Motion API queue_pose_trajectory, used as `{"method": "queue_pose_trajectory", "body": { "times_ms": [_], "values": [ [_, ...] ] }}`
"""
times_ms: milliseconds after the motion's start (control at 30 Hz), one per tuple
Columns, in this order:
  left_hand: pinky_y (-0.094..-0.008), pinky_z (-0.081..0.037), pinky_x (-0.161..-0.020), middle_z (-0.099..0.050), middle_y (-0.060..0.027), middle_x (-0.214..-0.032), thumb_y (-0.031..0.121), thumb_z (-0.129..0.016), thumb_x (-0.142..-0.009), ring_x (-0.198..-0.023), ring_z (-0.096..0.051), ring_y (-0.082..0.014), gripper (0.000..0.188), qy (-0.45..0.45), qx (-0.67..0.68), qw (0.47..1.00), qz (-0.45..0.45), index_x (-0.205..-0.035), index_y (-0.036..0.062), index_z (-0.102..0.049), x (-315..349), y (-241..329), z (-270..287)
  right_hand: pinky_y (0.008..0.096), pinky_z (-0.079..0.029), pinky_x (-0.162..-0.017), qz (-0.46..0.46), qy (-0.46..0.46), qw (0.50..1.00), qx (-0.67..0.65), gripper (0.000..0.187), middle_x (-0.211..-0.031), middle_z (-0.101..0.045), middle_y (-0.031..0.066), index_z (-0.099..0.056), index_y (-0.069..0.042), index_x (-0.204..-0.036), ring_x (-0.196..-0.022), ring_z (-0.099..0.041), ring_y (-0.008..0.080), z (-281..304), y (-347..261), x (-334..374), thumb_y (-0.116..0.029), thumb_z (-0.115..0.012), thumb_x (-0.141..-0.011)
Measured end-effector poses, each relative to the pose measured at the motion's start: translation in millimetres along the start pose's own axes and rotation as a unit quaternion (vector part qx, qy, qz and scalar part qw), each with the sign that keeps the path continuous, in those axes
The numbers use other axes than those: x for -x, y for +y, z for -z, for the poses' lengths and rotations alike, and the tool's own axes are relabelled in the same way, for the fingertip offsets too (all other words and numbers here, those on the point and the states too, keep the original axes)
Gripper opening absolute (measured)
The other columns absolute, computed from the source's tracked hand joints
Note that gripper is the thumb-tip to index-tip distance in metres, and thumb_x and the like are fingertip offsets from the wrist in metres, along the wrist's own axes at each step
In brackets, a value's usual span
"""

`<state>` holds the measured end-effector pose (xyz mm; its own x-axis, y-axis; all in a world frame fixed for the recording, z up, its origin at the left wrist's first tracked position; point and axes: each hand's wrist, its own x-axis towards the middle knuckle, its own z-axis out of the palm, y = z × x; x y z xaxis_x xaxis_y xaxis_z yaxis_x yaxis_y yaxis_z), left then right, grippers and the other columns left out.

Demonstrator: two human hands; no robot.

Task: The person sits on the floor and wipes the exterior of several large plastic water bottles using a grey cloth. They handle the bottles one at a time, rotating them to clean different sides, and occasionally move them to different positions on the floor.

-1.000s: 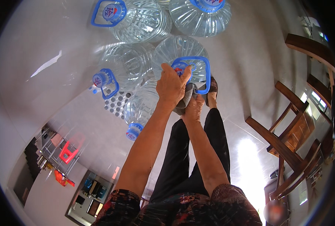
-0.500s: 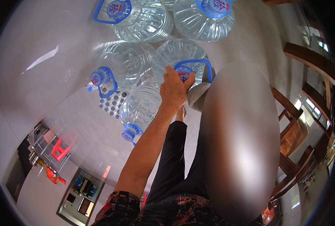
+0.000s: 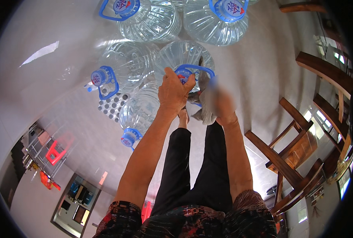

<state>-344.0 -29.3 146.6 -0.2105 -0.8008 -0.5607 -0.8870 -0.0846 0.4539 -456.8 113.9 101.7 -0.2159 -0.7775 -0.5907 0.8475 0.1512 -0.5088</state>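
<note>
A large clear water bottle [image 3: 184,51] with a blue cap and blue carry handle [image 3: 200,67] stands before me. My left hand [image 3: 172,91] is closed around the cap, thumb on the right side and fingers on the left. To its right, my right hand [image 3: 225,106] grips a crumpled grey cloth [image 3: 205,106]. The cloth hangs against the bottle's right side, by the handle. A blurred patch hides part of the right hand's fingers.
Several more big bottles stand close around: one at far left [image 3: 148,22], one at far right [image 3: 216,25], two on the left [image 3: 125,63] [image 3: 139,113]. A pack of small bottles [image 3: 112,106] lies beside them. Wooden chairs [image 3: 287,148] line the right.
A large blurred shape on the right is gone, and my right arm and hand now show with the cloth. The cloth now lies against the bottle. My left hand stays on the cap.
</note>
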Motion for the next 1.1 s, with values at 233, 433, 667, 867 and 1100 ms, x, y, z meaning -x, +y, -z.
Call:
{"method": "queue_pose_trajectory", "body": {
  "times_ms": [233, 433, 667, 867, 1100],
  "values": [
    [-0.0455, -0.048, -0.069, -0.058, -0.0253, -0.086, 0.048, -0.064, -0.077, -0.078, -0.059, -0.0414, 0.059, 0.007, -0.004, 1.000, -0.011, -0.093, -0.0019, -0.039, 4, 9, -9, 0.0290, -0.048, -0.086, -0.016, 0.008, 0.998, 0.064, 0.028, -0.108, -0.058, 0.0025, -0.056, -0.006, -0.114, -0.099, -0.056, 0.0129, 31, -1, -14, -0.015, -0.061, -0.087],
    [-0.0463, -0.048, -0.068, -0.056, -0.0241, -0.085, 0.046, -0.070, -0.074, -0.078, -0.059, -0.0421, 0.059, 0.004, 0.018, 1.000, -0.005, -0.094, -0.0006, -0.039, 7, 7, -5, 0.0349, -0.047, -0.082, -0.082, 0.012, 0.987, 0.140, 0.033, -0.102, -0.061, 0.0081, -0.061, -0.004, -0.109, -0.094, -0.058, 0.0231, 29, -34, -61, -0.014, -0.065, -0.077],
    [-0.0468, -0.048, -0.065, -0.055, -0.0252, -0.087, 0.049, -0.076, -0.068, -0.078, -0.059, -0.0440, 0.069, 0.000, 0.038, 0.999, 0.001, -0.096, -0.0016, -0.039, 17, -1, -8, 0.0368, -0.045, -0.081, -0.138, -0.130, 0.759, 0.622, 0.038, -0.096, -0.064, 0.0123, -0.066, -0.004, -0.107, -0.092, -0.059, 0.0312, -64, -95, -109, -0.020, -0.067, -0.072],
    [-0.0472, -0.048, -0.063, -0.054, -0.0246, -0.089, 0.039, -0.075, -0.069, -0.076, -0.059, -0.0434, 0.060, 0.059, 0.072, 0.996, -0.008, -0.095, -0.0014, -0.040, 22, -4, -19, 0.0313, -0.043, -0.087, -0.053, -0.260, 0.691, 0.672, 0.026, -0.099, -0.064, 0.0156, -0.066, -0.005, -0.099, -0.098, -0.059, 0.0297, -101, -65, -137, -0.021, -0.064, -0.079],
    [-0.0442, -0.048, -0.062, -0.052, -0.0223, -0.088, 0.038, -0.073, -0.069, -0.073, -0.059, -0.0398, 0.057, 0.040, 0.060, 0.997, 0.022, -0.094, -0.0010, -0.040, 18, 6, -11, 0.0355, -0.047, -0.076, 0.323, -0.180, 0.582, 0.724, 0.037, -0.095, -0.062, 0.0087, -0.057, -0.016, -0.115, -0.090, -0.058, 0.0267, -103, -24, -152, -0.012, -0.064, -0.079]
  ]
}}
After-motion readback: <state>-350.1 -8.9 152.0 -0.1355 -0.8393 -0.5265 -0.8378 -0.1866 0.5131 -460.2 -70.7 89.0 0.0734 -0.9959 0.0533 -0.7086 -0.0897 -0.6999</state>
